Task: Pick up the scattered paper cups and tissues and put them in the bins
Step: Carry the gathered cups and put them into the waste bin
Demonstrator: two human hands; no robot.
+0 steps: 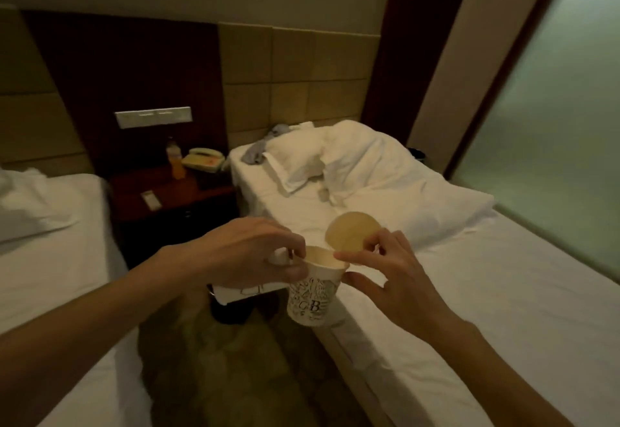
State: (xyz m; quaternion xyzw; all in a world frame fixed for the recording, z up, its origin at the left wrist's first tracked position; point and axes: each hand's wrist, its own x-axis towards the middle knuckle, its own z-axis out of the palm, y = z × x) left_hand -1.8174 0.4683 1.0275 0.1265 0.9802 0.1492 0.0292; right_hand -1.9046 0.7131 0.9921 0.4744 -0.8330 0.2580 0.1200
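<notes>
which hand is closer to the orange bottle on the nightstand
Left. The left hand, gripping the paper cup, is nearer the camera and to the right of the orange bottle. The right hand, pinching the round lid, is farther right, beyond the cup.

The cup (313, 299) in the left hand (248, 252) is white with black lettering. The disc (352, 230) at the right hand (385, 269) is pale tan; the bottle (175, 158) beyond is orange.

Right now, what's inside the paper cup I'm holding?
The paper cup shows only its pale inner wall, with nothing sticking out; the near rim hides its bottom. The right hand pinches the round lid, tilted up off the opening.
</notes>
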